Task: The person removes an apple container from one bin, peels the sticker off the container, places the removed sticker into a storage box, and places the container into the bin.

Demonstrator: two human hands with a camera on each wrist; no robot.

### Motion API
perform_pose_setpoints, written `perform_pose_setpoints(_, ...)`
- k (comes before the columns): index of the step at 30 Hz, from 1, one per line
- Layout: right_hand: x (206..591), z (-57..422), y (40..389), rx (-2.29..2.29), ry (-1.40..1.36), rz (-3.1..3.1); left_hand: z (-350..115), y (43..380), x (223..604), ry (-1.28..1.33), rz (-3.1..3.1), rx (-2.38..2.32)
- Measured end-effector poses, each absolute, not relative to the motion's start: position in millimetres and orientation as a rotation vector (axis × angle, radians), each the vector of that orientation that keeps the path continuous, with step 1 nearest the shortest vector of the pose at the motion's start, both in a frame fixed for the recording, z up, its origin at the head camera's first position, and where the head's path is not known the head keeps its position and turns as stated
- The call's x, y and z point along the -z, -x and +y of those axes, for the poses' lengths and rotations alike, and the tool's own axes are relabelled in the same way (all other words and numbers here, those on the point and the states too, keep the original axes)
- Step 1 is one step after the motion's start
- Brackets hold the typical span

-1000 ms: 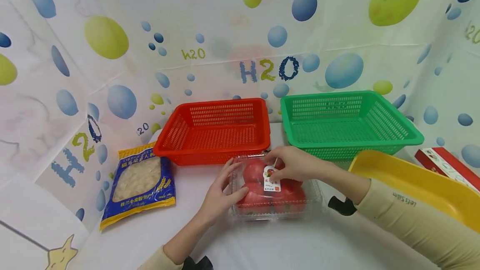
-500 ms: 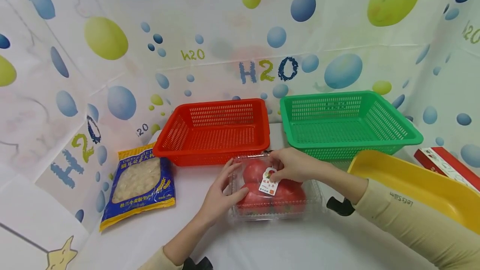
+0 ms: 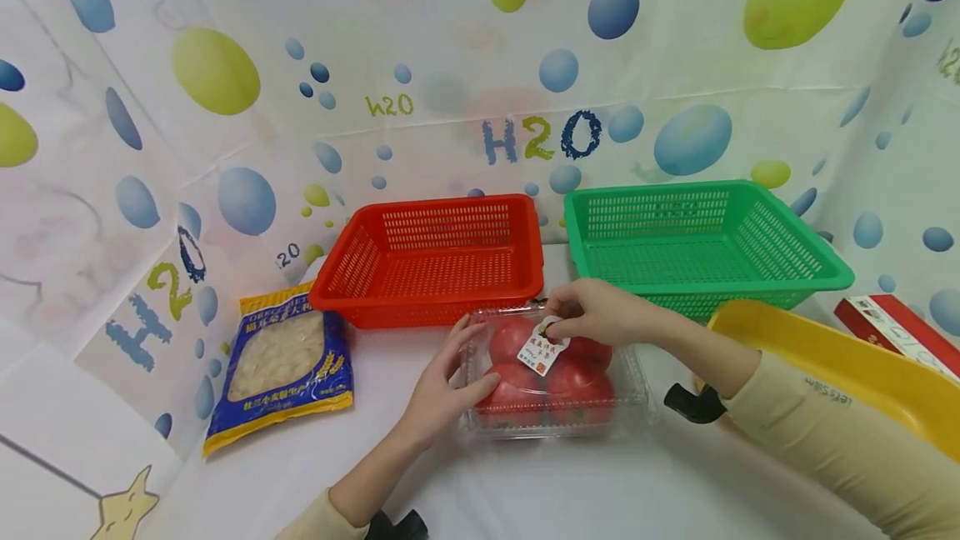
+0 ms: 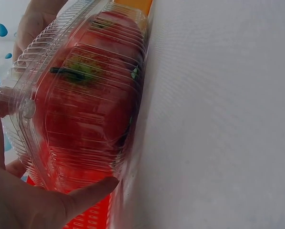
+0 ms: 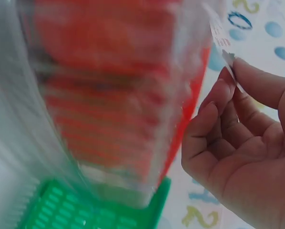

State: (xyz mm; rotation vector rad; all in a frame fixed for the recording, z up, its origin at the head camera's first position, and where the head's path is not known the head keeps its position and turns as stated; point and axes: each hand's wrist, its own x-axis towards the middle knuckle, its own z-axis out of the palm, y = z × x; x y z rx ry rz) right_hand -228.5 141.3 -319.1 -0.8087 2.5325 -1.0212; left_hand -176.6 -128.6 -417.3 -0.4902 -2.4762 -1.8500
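Observation:
A clear plastic clamshell box (image 3: 525, 433) of red tomatoes (image 3: 581, 390) stands on the white cloth, lid down. At its left end my left hand (image 3: 442, 390) holds the box, the thumb on one side of the corner and fingers on the other; the left wrist view shows this thumb (image 4: 92, 195) along the ribbed wall. Over the lid, my right hand (image 3: 600, 311) pinches the edge of a white label (image 3: 542, 350) printed with red characters and a fruit picture. In the right wrist view the label (image 5: 219, 36) stands away from the lid between thumb and fingertips.
Behind the box stand a red basket (image 3: 426, 311) and a green basket (image 3: 705, 277). A yellow tray (image 3: 825, 377) lies at right, with a red-and-white box (image 3: 900, 332) beyond it. A blue-and-yellow pasta bag (image 3: 277, 361) lies at left.
My right hand has lifted slightly, with the label peeled up and tilted, its lower end swung left. The left hand and the box have stayed in place.

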Motion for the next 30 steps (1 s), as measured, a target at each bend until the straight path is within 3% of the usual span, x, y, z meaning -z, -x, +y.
perform_pose_setpoints(18, 296, 225, 232, 1.109, 0.688, 2.571, -132, 181, 416, 0.518, -2.517, 1.875)
perform_pose_setpoints(30, 317, 298, 227, 1.091, 0.493, 2.575, -132, 181, 417, 0.526, -2.519, 1.877)
